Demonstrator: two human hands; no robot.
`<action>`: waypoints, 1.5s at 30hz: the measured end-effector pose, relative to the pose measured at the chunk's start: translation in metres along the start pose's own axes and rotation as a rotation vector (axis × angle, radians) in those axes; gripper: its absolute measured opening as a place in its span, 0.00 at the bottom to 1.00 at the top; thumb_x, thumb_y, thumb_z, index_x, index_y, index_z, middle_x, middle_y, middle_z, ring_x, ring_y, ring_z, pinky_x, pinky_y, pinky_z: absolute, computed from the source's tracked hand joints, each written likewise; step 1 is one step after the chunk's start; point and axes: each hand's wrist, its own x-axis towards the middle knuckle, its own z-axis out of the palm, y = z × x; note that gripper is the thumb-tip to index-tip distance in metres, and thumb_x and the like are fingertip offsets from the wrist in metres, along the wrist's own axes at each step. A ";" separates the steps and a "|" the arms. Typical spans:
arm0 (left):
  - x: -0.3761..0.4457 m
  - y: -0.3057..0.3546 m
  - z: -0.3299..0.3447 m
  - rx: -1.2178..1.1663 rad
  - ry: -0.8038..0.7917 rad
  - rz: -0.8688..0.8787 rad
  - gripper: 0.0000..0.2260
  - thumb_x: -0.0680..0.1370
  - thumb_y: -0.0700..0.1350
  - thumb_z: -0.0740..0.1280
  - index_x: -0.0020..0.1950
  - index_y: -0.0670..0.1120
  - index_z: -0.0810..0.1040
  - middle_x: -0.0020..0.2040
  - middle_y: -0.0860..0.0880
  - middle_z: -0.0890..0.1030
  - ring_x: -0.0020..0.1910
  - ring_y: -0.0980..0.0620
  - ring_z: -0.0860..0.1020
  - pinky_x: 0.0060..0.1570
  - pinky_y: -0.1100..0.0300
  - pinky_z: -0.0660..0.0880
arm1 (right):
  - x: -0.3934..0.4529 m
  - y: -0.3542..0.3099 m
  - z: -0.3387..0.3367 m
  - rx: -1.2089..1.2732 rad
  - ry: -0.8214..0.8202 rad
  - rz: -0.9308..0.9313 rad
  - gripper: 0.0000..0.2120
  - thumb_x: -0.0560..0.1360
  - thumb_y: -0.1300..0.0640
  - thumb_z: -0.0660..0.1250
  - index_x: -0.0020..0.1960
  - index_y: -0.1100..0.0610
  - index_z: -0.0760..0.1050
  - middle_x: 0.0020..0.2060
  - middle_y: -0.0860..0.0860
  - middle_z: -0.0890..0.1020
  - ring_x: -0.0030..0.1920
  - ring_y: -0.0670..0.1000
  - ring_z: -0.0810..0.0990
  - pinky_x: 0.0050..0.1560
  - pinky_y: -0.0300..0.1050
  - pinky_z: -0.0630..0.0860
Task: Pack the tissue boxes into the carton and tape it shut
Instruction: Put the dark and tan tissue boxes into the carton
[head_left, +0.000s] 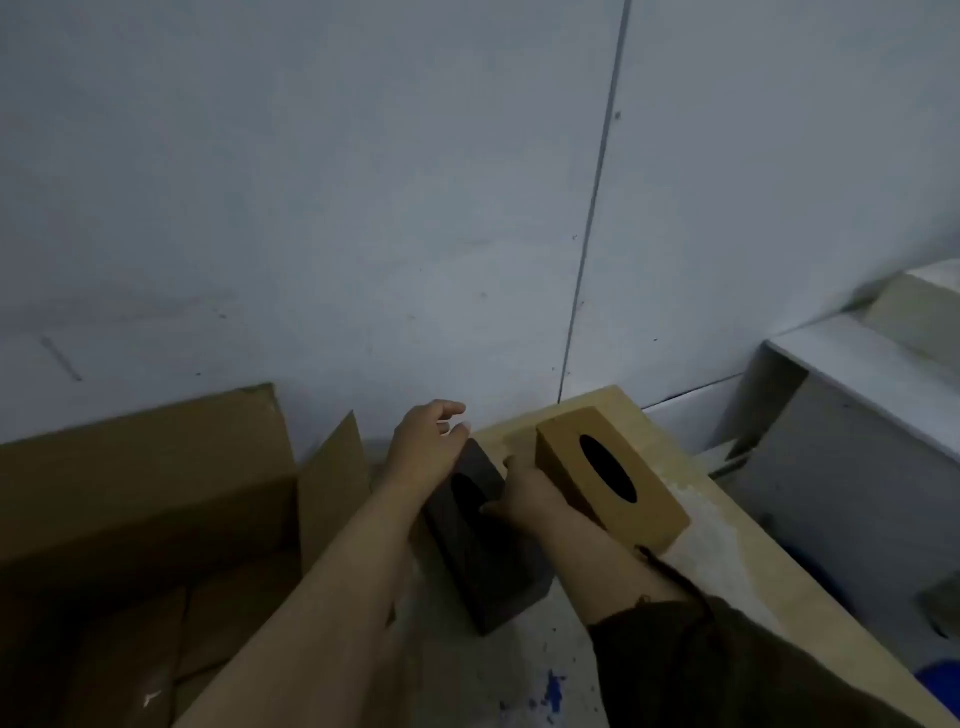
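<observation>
Reaching over a dark tissue box (480, 540), the person seems to be at the picking-up step, with no box visible yet inside the carton (150, 499). The left hand (428, 447) hovers above the far end of the dark box with fingers straight and relaxed, holding nothing. The right hand (524, 499) rests on the top of the same box near its oval slot; it is not clear whether its fingers are curled round the edge or only lie on it. The two hands are near each other but not touching. A tan tissue box (610, 480) lies just beside the dark one, on its right, upon a pale wooden board (727, 566). The carton stands open to the left, its flaps up, and its inside is dim, so its contents cannot be told with certainty. The next move probably calls for a firm grip on both ends of the dark box, then a lift to the left over the carton's flap (332, 478). No tape is in view. The floor (545, 670) is grey, with blue paint spots near the bottom. Behind is a plain pale wall (363, 208), and a white cabinet (852, 415) stands at the right.
</observation>
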 end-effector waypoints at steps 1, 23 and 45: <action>0.003 -0.001 0.001 -0.006 0.003 -0.017 0.14 0.79 0.45 0.64 0.65 0.49 0.76 0.66 0.48 0.76 0.63 0.51 0.76 0.56 0.61 0.70 | 0.002 0.002 0.004 -0.037 -0.024 0.021 0.30 0.72 0.50 0.72 0.69 0.57 0.63 0.57 0.56 0.77 0.55 0.56 0.79 0.50 0.48 0.77; -0.002 0.031 -0.032 -0.825 -0.004 -0.217 0.37 0.72 0.62 0.69 0.76 0.61 0.55 0.68 0.53 0.73 0.57 0.51 0.79 0.50 0.49 0.80 | -0.090 -0.070 -0.130 0.113 0.458 -0.120 0.17 0.67 0.45 0.70 0.50 0.55 0.76 0.42 0.51 0.79 0.41 0.52 0.75 0.32 0.41 0.67; -0.143 -0.114 -0.231 -0.895 0.223 -0.367 0.37 0.70 0.55 0.75 0.72 0.48 0.60 0.57 0.43 0.78 0.52 0.42 0.81 0.46 0.46 0.81 | -0.165 -0.210 0.047 0.451 0.129 -0.334 0.23 0.78 0.41 0.60 0.58 0.57 0.80 0.52 0.54 0.83 0.50 0.55 0.81 0.47 0.50 0.79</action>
